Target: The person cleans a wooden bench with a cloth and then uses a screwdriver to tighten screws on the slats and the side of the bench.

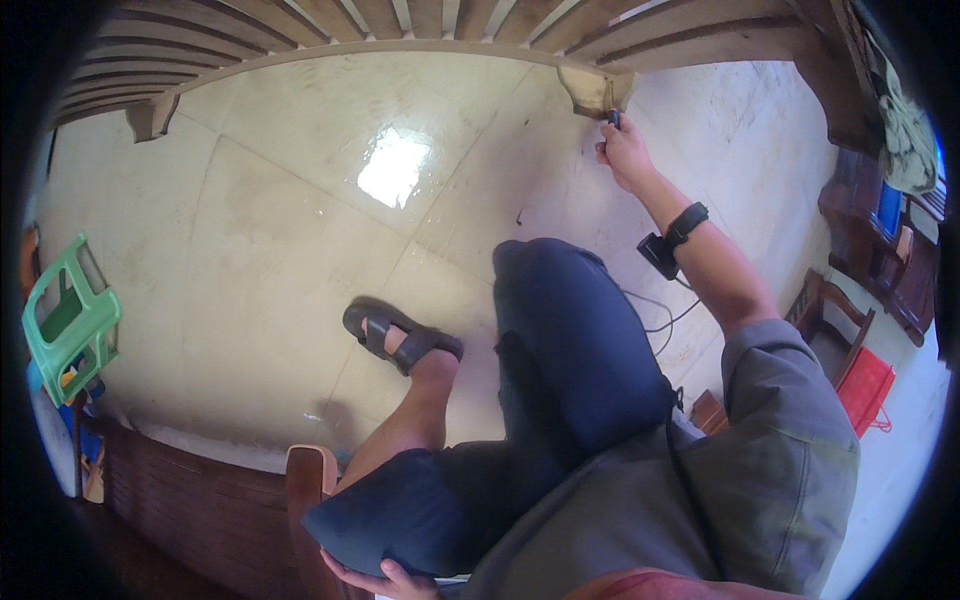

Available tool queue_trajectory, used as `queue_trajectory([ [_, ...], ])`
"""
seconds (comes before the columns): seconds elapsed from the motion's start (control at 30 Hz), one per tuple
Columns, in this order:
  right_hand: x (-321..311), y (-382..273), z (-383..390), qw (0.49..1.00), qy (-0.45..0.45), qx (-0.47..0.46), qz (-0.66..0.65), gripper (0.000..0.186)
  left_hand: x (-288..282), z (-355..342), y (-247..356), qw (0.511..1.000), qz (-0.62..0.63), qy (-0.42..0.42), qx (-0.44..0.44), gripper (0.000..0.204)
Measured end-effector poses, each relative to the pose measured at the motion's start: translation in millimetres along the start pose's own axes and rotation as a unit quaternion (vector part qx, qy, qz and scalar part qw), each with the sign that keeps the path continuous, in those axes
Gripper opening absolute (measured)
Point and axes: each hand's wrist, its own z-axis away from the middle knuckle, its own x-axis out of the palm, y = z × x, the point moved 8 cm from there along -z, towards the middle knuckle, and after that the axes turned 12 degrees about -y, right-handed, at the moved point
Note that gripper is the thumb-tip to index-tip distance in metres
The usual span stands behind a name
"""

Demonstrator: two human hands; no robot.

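Dark-handled tool (pixel 614 119), slim in shape, sits in the right hand (pixel 627 156), its thin shaft running up to a pale wooden foot (pixel 588 92) just beyond the fingers; whether the tip touches the wood is too small to tell.

From the left, a green plastic stool (pixel 88 322) stands well apart from the right hand, at the far side of the tiled floor (pixel 280 250). Nearer the left hand (pixel 392 582), on its left, is a dark wooden seat (pixel 200 500) with a rounded armrest (pixel 312 468). That left hand lies against the dark shorts (pixel 580 340) at the lower edge; mostly hidden, so I cannot tell whether it grips anything. Ahead of it is a black sandal (pixel 400 335) on a foot.

Above and left of the right hand spreads a slatted wooden frame (pixel 427 18), to which the pale foot belongs. The right hand is closed around the tool's handle. Behind it, the wrist wears a black band (pixel 687 222), with a small black box (pixel 658 256) beside it and a thin cable (pixel 650 325) below. Farther right are a wooden chair (pixel 832 310), something red (pixel 866 390) and a pale cloth (pixel 906 140).
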Motion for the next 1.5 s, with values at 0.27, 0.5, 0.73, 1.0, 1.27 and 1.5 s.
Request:
queue_trajectory([
  [0.27,-8,10,-27,0.953,0.052,0.007,-0.298,0.003,7,-7,9,0.997,-0.040,0.069,0.023,0.091],
  [0.5,-17,11,-29,0.956,0.084,0.078,-0.272,0.015,7,-15,9,0.994,-0.020,0.104,0.041,0.092],
  [0.73,-26,-2,11,0.971,0.042,-0.037,0.233,0.046,3,-11,6,0.993,0.007,0.111,0.039,0.089],
  [1.0,3,-61,18,0.756,0.106,-0.088,0.640,0.048,6,-14,8,0.992,-0.005,0.112,0.052,0.087],
  [1.27,-6,-55,5,0.712,0.052,-0.029,0.700,0.047,9,-16,10,0.992,0.006,0.107,0.063,0.086],
  [1.5,-9,-64,1,0.642,0.011,-0.061,0.764,0.041,15,-17,12,0.992,0.022,0.106,0.064,0.083],
])
